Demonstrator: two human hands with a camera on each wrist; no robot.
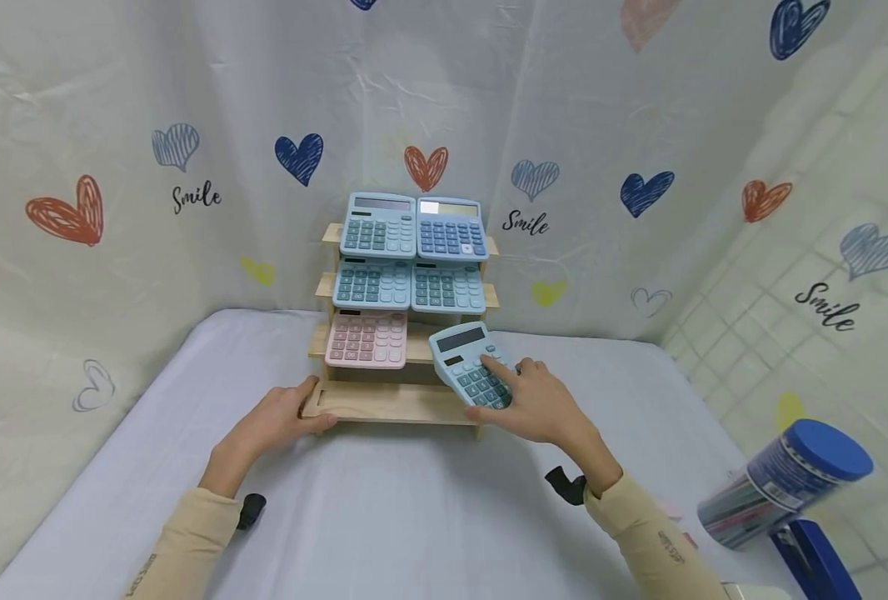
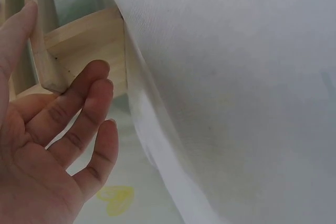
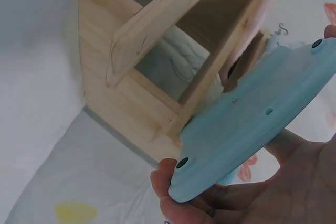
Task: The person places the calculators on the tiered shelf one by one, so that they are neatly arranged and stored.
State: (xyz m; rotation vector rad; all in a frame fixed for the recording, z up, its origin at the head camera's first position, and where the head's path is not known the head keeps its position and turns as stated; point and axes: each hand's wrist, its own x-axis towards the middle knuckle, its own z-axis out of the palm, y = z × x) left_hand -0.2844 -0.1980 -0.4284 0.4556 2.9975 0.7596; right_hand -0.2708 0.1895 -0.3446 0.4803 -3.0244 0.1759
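A wooden tiered rack [image 1: 395, 402] stands on the white-covered table. My left hand [image 1: 273, 419] grips the left end of its lowest shelf; in the left wrist view the thumb and fingers lie around the shelf's wooden edge [image 2: 50, 72]. My right hand [image 1: 540, 404] holds a light blue calculator [image 1: 461, 340], tilted, in front of the rack's right side, keys facing me. The right wrist view shows the calculator's underside [image 3: 247, 119] beside the shelves. A pink calculator [image 1: 366, 339] sits on the left of the second-lowest shelf.
Blue calculators stand in pairs on the upper two shelves, among them a top-left one [image 1: 378, 225] and a top-right one [image 1: 451, 229]. At the right are a blue-lidded clear canister [image 1: 785, 479] and a dark blue object [image 1: 819, 558]. A heart-printed curtain [image 1: 444, 100] hangs behind.
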